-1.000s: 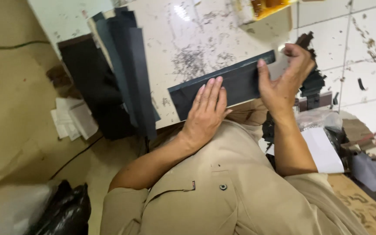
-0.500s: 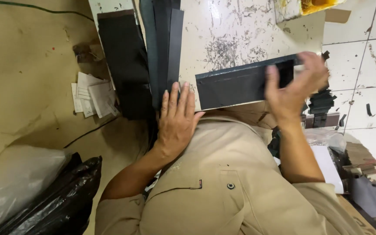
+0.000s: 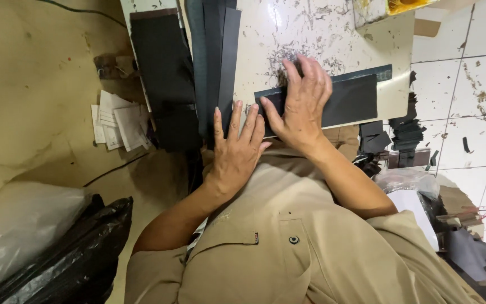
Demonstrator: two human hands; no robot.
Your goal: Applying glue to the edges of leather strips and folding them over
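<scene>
A long black strip [image 3: 355, 98] with a grey-green top edge lies flat on the scratched white table [image 3: 322, 34], along its near edge. My right hand [image 3: 300, 104] presses palm-down on the strip's left part, fingers spread. My left hand [image 3: 234, 149] rests flat at the table's near edge, just left of the strip's end. Its fingertips reach the lower ends of a stack of long dark sheets [image 3: 217, 56] that hangs over the table. Neither hand grips anything.
A wider black sheet [image 3: 161, 67] hangs off the table's left side. A yellow container [image 3: 389, 8] stands at the far right of the table. Black offcuts [image 3: 409, 132] lie on the tiled floor, white papers [image 3: 116, 124] lie left, and a black bag [image 3: 68, 253] sits at the lower left.
My right hand let go of the strip's right end, moved left and now lies flat on it. My left hand came off the strip and slid left towards the dark sheets.
</scene>
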